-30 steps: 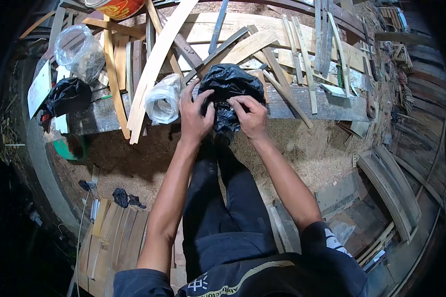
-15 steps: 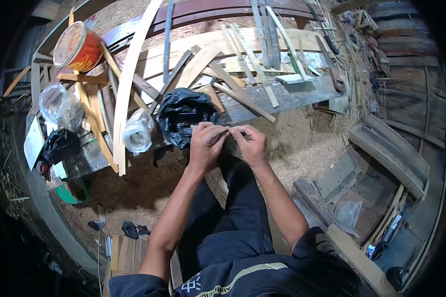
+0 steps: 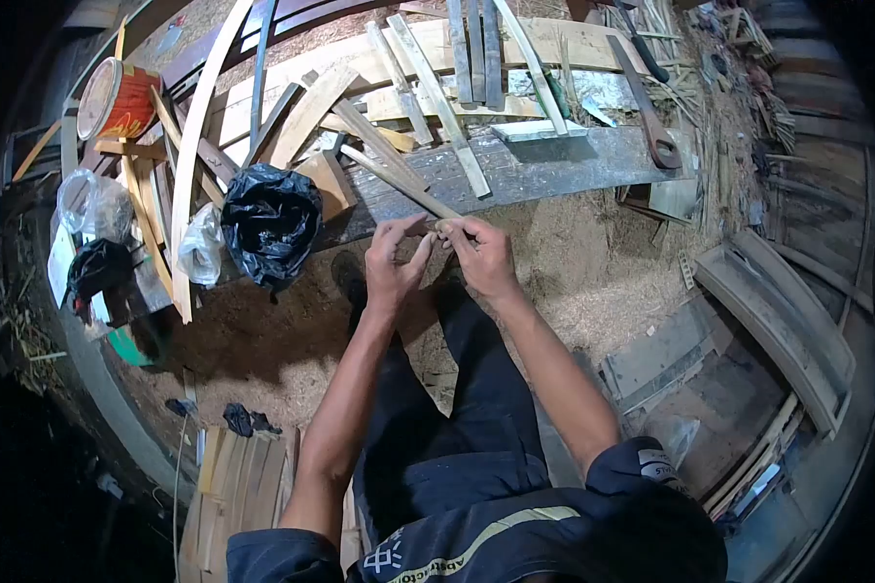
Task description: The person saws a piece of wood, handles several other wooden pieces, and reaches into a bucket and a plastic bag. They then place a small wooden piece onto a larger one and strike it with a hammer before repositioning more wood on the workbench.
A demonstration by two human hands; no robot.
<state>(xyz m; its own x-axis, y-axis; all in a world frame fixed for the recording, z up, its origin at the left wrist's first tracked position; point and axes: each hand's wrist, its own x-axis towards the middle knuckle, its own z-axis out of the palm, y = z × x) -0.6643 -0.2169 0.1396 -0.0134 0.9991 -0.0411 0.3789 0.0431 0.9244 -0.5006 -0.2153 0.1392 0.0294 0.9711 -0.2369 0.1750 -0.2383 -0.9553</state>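
My left hand (image 3: pixel 393 267) and my right hand (image 3: pixel 484 260) meet fingertip to fingertip in front of my body, near the bench's front edge. The right thumb and forefinger pinch together. The left fingers are curled, with the thumb close to the right fingertips. Whatever lies between the fingers is too small to make out. To the left of both hands, an opened black plastic bag (image 3: pixel 272 225) sits at the bench edge, its inside dark. Just beyond the fingertips, the near end of a thin wooden stick (image 3: pixel 399 182) juts over the edge.
The workbench (image 3: pixel 554 170) carries wood strips (image 3: pixel 437 102), a handsaw (image 3: pixel 645 107), a clear plastic bag (image 3: pixel 201 245) and a red bucket (image 3: pixel 117 100). Curved wooden frames (image 3: pixel 773 325) stand at right. Stacked boards (image 3: pixel 238 491) lie lower left. Sawdust covers the floor (image 3: pixel 574 267).
The view has shifted to the right along the bench. The black bag, formerly right by my left hand, now lies farther left. My fingers have shifted slightly but remain together.
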